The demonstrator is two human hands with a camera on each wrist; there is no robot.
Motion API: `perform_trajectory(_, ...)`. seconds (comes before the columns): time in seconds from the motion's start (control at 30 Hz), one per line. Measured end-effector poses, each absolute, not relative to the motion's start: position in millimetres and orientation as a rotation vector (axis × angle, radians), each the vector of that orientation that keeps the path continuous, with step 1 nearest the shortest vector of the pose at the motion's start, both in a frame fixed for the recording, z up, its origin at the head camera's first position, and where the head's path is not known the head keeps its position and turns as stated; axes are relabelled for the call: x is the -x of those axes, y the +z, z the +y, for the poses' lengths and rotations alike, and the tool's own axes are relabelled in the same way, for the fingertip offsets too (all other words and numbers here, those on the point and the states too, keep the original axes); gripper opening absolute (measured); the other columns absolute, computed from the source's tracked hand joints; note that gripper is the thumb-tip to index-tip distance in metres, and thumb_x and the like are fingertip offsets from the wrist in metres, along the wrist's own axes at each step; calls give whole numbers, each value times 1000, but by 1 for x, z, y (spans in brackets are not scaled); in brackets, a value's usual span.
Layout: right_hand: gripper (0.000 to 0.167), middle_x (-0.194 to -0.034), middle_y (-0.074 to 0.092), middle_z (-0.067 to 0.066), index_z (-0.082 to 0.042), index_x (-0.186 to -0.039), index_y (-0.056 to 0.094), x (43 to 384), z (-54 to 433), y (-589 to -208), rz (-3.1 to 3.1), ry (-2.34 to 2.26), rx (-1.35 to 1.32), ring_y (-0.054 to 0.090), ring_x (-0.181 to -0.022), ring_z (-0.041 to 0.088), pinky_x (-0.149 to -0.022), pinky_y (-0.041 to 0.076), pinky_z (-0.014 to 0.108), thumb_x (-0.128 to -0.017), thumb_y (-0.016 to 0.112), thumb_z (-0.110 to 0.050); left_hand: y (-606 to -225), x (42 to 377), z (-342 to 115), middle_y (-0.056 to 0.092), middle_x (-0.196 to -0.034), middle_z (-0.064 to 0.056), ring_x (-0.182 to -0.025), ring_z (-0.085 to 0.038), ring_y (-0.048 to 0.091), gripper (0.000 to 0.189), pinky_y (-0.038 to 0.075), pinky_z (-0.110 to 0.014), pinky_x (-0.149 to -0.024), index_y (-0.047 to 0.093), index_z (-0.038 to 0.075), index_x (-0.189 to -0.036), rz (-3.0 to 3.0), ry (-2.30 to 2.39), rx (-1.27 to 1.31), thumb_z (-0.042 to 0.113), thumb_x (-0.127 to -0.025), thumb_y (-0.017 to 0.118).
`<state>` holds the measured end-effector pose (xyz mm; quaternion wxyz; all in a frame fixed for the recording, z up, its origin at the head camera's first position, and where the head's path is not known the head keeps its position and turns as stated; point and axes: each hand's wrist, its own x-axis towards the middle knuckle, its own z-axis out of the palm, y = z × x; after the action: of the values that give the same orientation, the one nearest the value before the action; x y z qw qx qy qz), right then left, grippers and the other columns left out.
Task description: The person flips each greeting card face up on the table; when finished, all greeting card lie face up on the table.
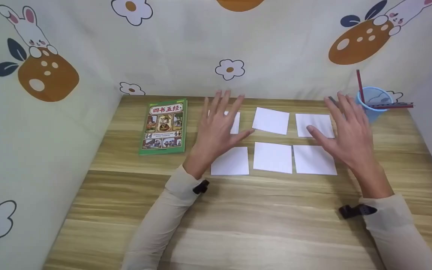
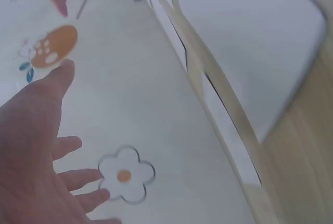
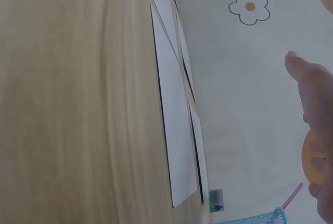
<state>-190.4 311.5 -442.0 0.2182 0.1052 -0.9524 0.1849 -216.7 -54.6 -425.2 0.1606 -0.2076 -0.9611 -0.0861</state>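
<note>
Tabletop [image 1: 261,221] bears white cards [image 1: 272,157] and book [image 1: 163,144] “四书五经”.

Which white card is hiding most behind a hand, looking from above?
The back row's leftmost card: the left hand blocks much of it, while the others show more.

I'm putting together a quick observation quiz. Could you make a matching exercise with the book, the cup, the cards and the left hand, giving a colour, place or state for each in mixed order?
Column one:
1. book
2. cup
3. cards
4. left hand

Column two:
A. white, laid in two rows of three
B. fingers spread, holding nothing
C. green-bordered, to the left in the head view
D. light blue, to the right in the head view

Pairs: 1-C, 2-D, 3-A, 4-B
</note>
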Motion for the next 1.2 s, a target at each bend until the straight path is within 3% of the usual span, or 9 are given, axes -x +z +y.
perform_trajectory(0.17,81,-171,44,14,-20,-162,51,178,312,-447,-2680,574,-336,41,-157,43,-123,35,73,-93,80,-52,-433,204,-23,51,-167,-12,-155,-33,49,79,44,-54,-126,45,17,-164,-2755,-346,834,61,-102,67)
perform_trajectory(0.27,69,-162,55,16,-15,-153,59,174,314,-450,-2777,610,-381,51,-148,44,-116,43,71,-96,80,-46,-439,198,-3,62,-158,-8,-146,-28,60,73,53,-49,-118,50,15,-161,-2789,-372,985,56,-104,68)
perform_trajectory(0.43,36,-131,74,15,-9,-130,75,175,326,-453,-2942,772,-531,67,-125,38,-104,56,65,-101,78,-31,-445,187,29,68,-146,-7,-134,-24,66,67,59,-41,-109,56,14,-155,-2866,-318,1191,56,-104,66)
perform_trajectory(0.5,33,-124,75,14,-9,-127,77,176,333,-454,-3011,825,-551,68,-118,35,-101,57,62,-100,80,-28,-446,183,40,67,-144,-6,-132,-23,66,67,59,-39,-107,58,14,-154,-2911,-277,1246,56,-103,67)
perform_trajectory(0.77,77,-143,61,19,-8,-145,64,177,350,-460,-3224,885,-532,49,-132,38,-113,40,62,-87,90,-52,-456,183,75,54,-162,-4,-152,-21,50,72,53,-38,-117,54,17,-158,-3036,-260,1334,55,-99,74)
perform_trajectory(0.93,82,-143,56,18,-12,-143,64,175,347,-460,-3243,878,-537,45,-131,37,-109,40,58,-80,94,-55,-456,191,87,53,-163,-3,-152,-21,49,84,51,-36,-119,47,18,-163,-3106,-295,1338,59,-96,76)
perform_trajectory(1.2,78,-144,53,17,-13,-139,62,174,341,-454,-3264,855,-552,43,-131,36,-105,39,53,-80,94,-54,-455,194,87,56,-154,0,-139,-20,55,88,51,-32,-116,53,19,-158,-3115,-230,1281,65,-89,81)
